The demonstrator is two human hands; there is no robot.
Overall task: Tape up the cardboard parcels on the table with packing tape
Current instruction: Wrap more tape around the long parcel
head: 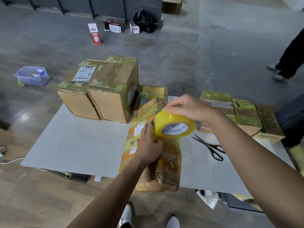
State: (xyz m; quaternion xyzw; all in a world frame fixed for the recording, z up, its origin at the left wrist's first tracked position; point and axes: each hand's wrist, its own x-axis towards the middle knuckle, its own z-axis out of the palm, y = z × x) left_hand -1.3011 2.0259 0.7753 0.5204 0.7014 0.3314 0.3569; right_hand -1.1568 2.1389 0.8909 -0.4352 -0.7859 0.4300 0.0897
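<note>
A long, crumpled cardboard parcel (166, 163) wrapped in yellowish tape lies lengthwise on the white table (79, 142), its near end overhanging the front edge. My left hand (148, 143) presses flat on the parcel's top left side, fingers straight. My right hand (185, 106) grips a yellow roll of packing tape (175, 125) from above, holding it against the parcel's top just right of my left hand. The roll's white core reads "MADE IN CHINA".
Two big taped boxes (100, 89) stand at the table's back left; several smaller taped boxes (236, 111) sit at the back right. Black scissors (210, 148) lie right of the parcel. A person's legs (289, 60) stand far right; a plastic tub (32, 75) sits on the floor.
</note>
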